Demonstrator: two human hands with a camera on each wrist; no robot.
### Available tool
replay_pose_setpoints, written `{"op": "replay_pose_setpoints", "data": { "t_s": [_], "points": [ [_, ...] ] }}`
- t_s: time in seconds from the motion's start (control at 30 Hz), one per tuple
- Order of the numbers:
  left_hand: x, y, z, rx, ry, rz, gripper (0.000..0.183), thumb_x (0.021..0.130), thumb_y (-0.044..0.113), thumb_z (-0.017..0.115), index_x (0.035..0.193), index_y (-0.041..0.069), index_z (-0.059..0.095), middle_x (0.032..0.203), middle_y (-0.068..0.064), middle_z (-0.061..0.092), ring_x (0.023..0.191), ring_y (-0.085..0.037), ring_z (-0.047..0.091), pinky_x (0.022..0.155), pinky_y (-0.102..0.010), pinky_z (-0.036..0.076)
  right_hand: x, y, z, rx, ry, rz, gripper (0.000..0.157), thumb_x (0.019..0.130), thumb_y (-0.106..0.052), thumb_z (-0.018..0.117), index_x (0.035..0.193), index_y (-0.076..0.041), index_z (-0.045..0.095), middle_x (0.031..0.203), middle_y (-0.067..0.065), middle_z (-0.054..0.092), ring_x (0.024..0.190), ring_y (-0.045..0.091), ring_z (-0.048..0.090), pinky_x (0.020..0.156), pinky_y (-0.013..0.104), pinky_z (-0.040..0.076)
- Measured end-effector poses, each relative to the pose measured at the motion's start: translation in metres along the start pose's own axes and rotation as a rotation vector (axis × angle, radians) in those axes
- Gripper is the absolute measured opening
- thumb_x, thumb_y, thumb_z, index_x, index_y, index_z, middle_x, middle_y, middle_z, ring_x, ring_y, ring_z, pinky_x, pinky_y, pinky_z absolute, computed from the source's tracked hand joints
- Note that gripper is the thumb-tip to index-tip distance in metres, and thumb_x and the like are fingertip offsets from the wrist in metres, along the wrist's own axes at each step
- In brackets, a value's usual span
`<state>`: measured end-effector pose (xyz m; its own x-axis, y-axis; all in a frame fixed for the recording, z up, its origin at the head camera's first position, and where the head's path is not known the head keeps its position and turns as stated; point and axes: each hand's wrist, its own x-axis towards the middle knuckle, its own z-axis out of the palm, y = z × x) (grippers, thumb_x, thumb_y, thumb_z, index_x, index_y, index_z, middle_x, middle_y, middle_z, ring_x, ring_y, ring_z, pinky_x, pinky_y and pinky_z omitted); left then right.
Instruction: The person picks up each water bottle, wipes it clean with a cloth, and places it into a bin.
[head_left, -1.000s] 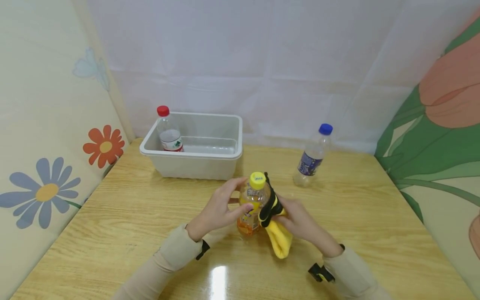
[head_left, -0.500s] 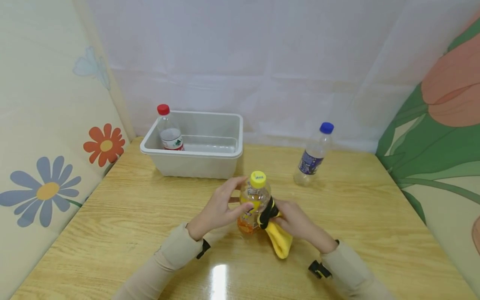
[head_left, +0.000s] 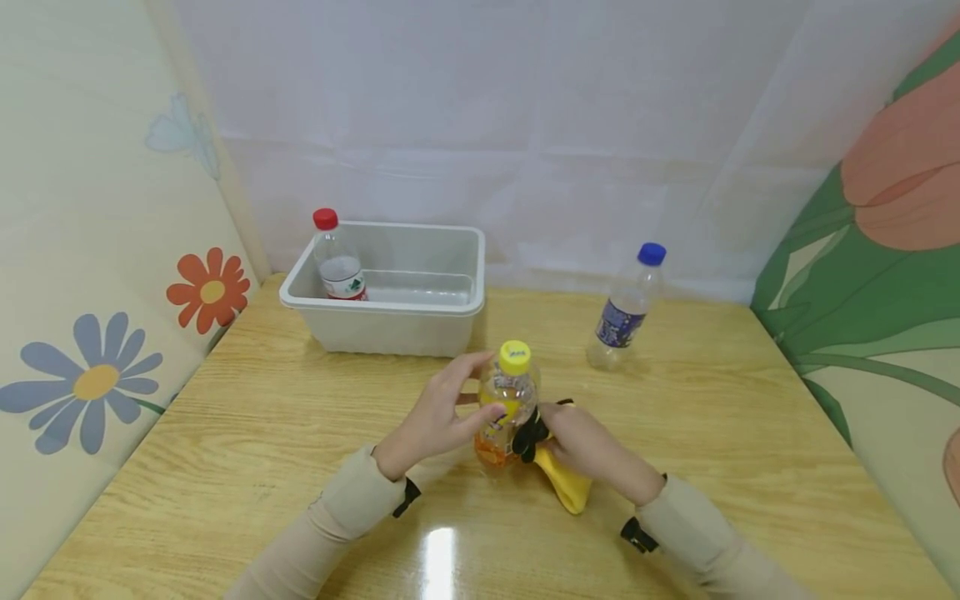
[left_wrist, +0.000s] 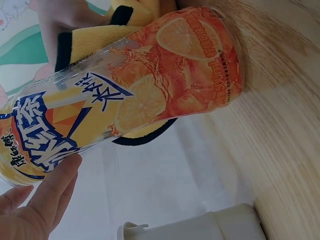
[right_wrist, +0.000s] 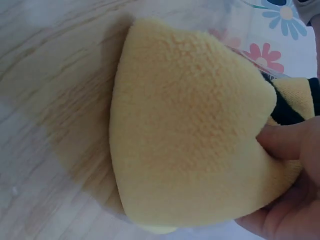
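A clear drink bottle (head_left: 498, 446) with a yellow cap and an orange-and-yellow label stands upright on the table. My left hand (head_left: 442, 417) holds it round the upper body, thumb in front and fingers at the far side. In my right hand (head_left: 592, 446) is a bunched yellow cloth (head_left: 566, 483) with black edging, pressed against the bottle's right side. The left wrist view has the cloth (left_wrist: 95, 42) wrapping behind the lower label, fingertips (left_wrist: 67, 165) at the label's upper part. In the right wrist view the fluffy cloth (right_wrist: 190, 130) hangs from my pinching thumb and fingers.
A light grey plastic bin (head_left: 390, 329) stands at the back left, holding a red-capped bottle (head_left: 341, 271) that leans against its left end. Farther right, a blue-capped bottle (head_left: 622, 321) with a blue label stands on the wooden table (head_left: 262, 467). A white sheet (head_left: 525, 167) hangs behind.
My right hand has shifted the cloth slightly down and round the bottle's right side, its black edge dropping from near the cap. My left hand and the bottle stay put.
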<state>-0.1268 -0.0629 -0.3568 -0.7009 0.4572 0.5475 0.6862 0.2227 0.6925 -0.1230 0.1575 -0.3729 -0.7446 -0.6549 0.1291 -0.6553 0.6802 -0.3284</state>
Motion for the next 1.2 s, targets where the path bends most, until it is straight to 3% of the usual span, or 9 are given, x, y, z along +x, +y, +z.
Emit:
{"op": "replay_pose_setpoints", "data": {
  "t_s": [0.23,0.47,0.63,0.9,1.2],
  "points": [
    [0.0,-0.002,0.0,-0.007,0.001,0.006,0.056,0.082,0.009,0.067,0.13,0.0,0.039,0.113,-0.02,0.052,0.098,-0.028,0.056,0.071,-0.021,0.054,0.002,-0.003,0.003,-0.071,-0.056,0.056,0.047,0.071,0.007,0.067,0.115,0.011,0.053,0.096,0.021,0.063,0.076,0.029,0.063,0.066,0.038,0.056],
    [-0.001,-0.002,0.0,-0.002,0.01,0.006,0.057,0.081,0.01,0.068,0.13,0.0,0.039,0.115,-0.018,0.052,0.097,-0.03,0.056,0.07,-0.023,0.055,0.002,-0.004,0.009,-0.177,-0.064,0.051,0.053,0.067,0.01,0.064,0.118,0.015,0.05,0.096,0.023,0.062,0.068,0.029,0.061,0.059,0.037,0.055],
    [-0.001,-0.002,0.0,-0.01,0.011,0.007,0.057,0.081,0.009,0.068,0.13,0.0,0.04,0.115,-0.017,0.052,0.097,-0.029,0.056,0.071,-0.021,0.055,0.002,-0.003,0.01,-0.186,-0.069,0.047,0.055,0.066,0.01,0.064,0.119,0.014,0.05,0.096,0.022,0.062,0.067,0.028,0.061,0.057,0.037,0.055],
    [0.001,-0.004,-0.001,-0.034,0.02,0.0,0.058,0.081,0.007,0.068,0.13,-0.002,0.04,0.111,-0.02,0.053,0.098,-0.027,0.055,0.072,-0.024,0.055,-0.005,0.013,0.002,0.007,0.033,-0.013,0.049,0.073,-0.001,0.071,0.119,0.005,0.055,0.096,0.015,0.066,0.083,0.027,0.064,0.074,0.04,0.054],
    [0.005,-0.006,-0.006,-0.046,-0.016,-0.047,0.059,0.081,0.008,0.068,0.129,-0.004,0.036,0.112,-0.02,0.054,0.101,-0.028,0.055,0.076,-0.022,0.054,-0.02,0.027,-0.012,0.204,0.164,0.132,0.046,0.069,0.003,0.073,0.112,0.006,0.056,0.103,0.02,0.063,0.093,0.034,0.06,0.083,0.048,0.05]
  ]
}}
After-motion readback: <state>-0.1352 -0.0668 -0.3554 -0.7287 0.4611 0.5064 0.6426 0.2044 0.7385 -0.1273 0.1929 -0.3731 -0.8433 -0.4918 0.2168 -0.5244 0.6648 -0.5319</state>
